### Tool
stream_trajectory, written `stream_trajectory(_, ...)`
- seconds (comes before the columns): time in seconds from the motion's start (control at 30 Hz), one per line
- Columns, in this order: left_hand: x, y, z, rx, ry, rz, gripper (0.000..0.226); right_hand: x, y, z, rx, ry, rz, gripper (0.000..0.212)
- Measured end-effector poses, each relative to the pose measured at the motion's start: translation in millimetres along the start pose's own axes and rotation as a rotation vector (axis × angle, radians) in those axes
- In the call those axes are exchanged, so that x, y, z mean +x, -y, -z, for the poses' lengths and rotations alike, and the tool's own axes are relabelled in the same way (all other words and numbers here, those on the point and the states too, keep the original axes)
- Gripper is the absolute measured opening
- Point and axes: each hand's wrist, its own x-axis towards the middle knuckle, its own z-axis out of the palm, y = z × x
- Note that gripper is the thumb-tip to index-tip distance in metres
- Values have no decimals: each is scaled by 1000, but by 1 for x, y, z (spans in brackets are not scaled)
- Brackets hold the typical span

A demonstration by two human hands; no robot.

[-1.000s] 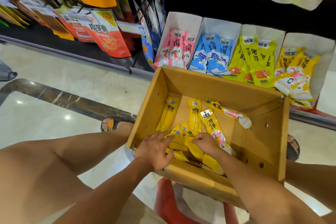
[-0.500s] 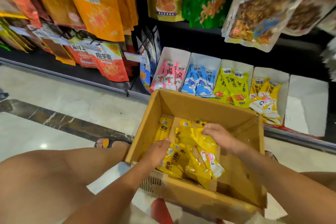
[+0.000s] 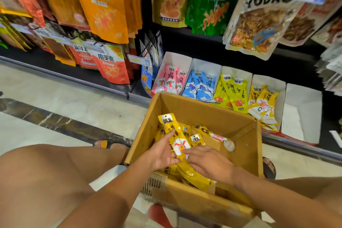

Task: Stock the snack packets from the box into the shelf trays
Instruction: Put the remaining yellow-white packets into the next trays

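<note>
Cardboard box (image 3: 212, 111) sits at centre, between the person's knees. Left hand (image 3: 162, 153): grip closed round a bundle of yellow packets (image 3: 173, 129) inside the box (top packet stands up, label towards 12 o'clock). Right hand (image 3: 209, 161): grip wide, fingers straight, touching the bundle from 3 o'clock. Shelf trays (image 3: 205, 63), part filled, lie just beyond the box from 12 to 2 o'clock.
</note>
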Motion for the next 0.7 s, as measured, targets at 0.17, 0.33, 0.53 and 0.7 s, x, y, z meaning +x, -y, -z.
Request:
stream_trajectory(0.17, 10, 6, 8, 149, -174, -192, 27, -5, 2, -18, -55, 151, -4, 47)
stream_trajectory(0.33, 2, 1, 22, 686, -412, -539, 27, -3, -8, -17, 37, 323, -193, 65)
stream_trajectory(0.53, -20, 23, 55, 1484, -624, -647, 31, -11, -34, -42, 188, 454, -601, 62)
stream_trajectory(0.7, -14, 38, 57, 1599, -718, -591, 33, -14, -38, -84, 358, 503, -830, 56)
